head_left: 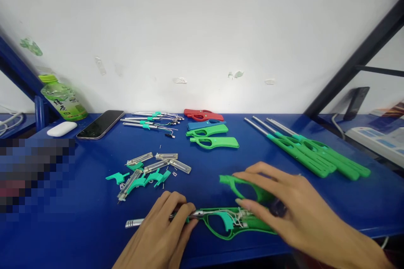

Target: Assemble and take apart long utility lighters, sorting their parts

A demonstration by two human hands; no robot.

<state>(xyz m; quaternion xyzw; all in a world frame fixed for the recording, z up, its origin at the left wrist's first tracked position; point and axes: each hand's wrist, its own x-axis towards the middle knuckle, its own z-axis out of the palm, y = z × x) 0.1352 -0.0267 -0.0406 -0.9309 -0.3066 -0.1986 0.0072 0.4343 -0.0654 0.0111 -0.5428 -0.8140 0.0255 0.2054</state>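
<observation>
An opened green gas lighter's lower casing half (214,233) lies in front of me at the table's near edge. A teal trigger (226,220) and thin white wires (235,217) show inside it. My left hand (159,231) is closed around the lighter's metal tube (134,222) where it meets the casing. Just above the casing's right part, my right hand (293,201) grips the other green casing half (232,181) between thumb and fingers. The palm end of that half is hidden by the hand. A dark, blurred thing (277,208) shows under my right palm; its kind is unclear.
Clear fuel tanks (157,165) and teal triggers (137,183) lie loose to the left. Behind are metal tubes with wires (145,126) and casing halves (217,142). Several assembled green lighters (303,153) lie right. A phone (101,125), white case (61,129) and bottle (65,98) stand back left.
</observation>
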